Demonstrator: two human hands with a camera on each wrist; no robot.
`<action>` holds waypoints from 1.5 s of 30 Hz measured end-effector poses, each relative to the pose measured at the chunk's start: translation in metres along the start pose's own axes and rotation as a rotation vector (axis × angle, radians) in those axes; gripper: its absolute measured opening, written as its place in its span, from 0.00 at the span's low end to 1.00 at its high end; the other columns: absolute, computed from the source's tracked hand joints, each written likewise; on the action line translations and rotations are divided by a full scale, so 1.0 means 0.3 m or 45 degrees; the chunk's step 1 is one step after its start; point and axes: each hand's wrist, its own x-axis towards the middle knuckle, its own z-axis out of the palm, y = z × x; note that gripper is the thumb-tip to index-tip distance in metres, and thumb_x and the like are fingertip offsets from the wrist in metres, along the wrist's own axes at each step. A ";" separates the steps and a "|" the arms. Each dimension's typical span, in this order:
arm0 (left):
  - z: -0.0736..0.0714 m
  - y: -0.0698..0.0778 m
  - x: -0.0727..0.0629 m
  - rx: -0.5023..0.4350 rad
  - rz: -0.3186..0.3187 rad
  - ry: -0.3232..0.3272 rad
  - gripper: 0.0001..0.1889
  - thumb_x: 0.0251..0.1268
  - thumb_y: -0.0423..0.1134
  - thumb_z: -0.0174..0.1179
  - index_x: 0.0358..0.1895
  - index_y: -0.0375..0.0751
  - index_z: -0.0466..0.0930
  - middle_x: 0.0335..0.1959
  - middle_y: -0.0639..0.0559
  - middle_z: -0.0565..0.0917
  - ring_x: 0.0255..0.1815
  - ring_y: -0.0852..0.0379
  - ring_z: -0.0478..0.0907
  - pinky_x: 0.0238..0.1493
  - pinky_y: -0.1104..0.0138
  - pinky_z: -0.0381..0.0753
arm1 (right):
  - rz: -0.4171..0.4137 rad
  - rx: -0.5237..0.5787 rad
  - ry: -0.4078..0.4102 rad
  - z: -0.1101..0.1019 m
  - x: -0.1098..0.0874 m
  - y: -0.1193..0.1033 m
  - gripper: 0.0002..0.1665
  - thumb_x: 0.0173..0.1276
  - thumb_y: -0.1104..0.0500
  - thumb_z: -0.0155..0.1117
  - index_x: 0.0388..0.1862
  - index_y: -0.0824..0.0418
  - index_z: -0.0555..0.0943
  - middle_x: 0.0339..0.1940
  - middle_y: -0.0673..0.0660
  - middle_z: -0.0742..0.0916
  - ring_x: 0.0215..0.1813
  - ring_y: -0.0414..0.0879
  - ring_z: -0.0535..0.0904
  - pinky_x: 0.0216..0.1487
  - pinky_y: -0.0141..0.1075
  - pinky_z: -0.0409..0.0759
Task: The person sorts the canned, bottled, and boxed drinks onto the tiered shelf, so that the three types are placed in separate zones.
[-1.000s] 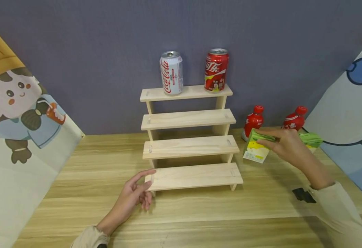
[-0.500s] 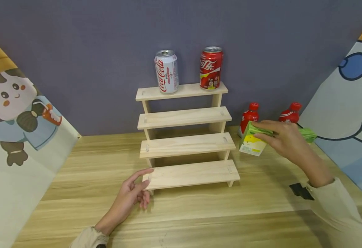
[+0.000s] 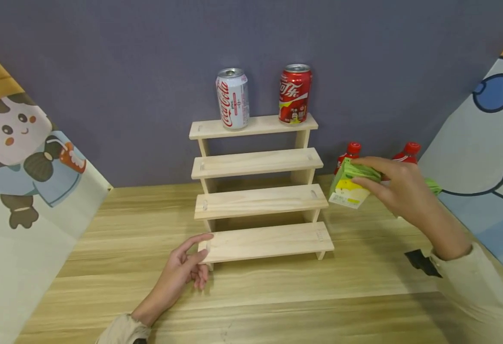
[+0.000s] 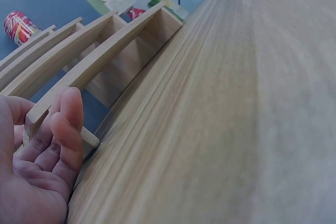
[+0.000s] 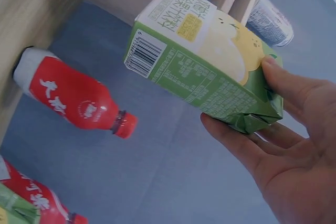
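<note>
Wood-grain table [image 3: 277,306] below held carton [image 3: 347,189]; grey wall [image 3: 148,95] behind

Back wall [image 3: 157,86] grey-blue, counter [image 3: 122,224] wood-grain. White can [image 3: 233,102] upright left of upright red can [image 3: 295,95]; red bottles [image 3: 354,148] near the wall. Cartoon side panels [image 3: 27,167] (both cropped by frame).

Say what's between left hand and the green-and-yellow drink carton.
Head view: a pale wooden stepped stand lies between left hand and carton.
</note>
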 end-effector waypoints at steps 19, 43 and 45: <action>-0.007 0.003 -0.008 0.002 0.001 0.024 0.25 0.79 0.39 0.51 0.73 0.37 0.62 0.18 0.47 0.83 0.14 0.57 0.78 0.13 0.68 0.77 | -0.148 0.125 -0.012 -0.031 0.132 -0.125 0.27 0.54 0.69 0.78 0.56 0.62 0.85 0.52 0.58 0.88 0.55 0.54 0.84 0.58 0.19 0.73; -0.004 -0.007 0.007 -0.015 -0.005 0.007 0.25 0.79 0.40 0.52 0.73 0.39 0.63 0.17 0.47 0.83 0.14 0.56 0.78 0.14 0.71 0.75 | -0.319 0.281 -0.064 0.066 0.338 -0.273 0.22 0.62 0.71 0.71 0.56 0.64 0.83 0.55 0.59 0.86 0.60 0.55 0.80 0.59 0.52 0.80; -0.005 -0.006 0.005 -0.010 -0.002 0.010 0.25 0.79 0.40 0.52 0.73 0.39 0.63 0.17 0.47 0.83 0.14 0.56 0.78 0.13 0.71 0.75 | -0.334 0.297 -0.061 0.082 0.358 -0.287 0.21 0.63 0.70 0.70 0.56 0.65 0.83 0.54 0.60 0.86 0.59 0.55 0.81 0.61 0.52 0.78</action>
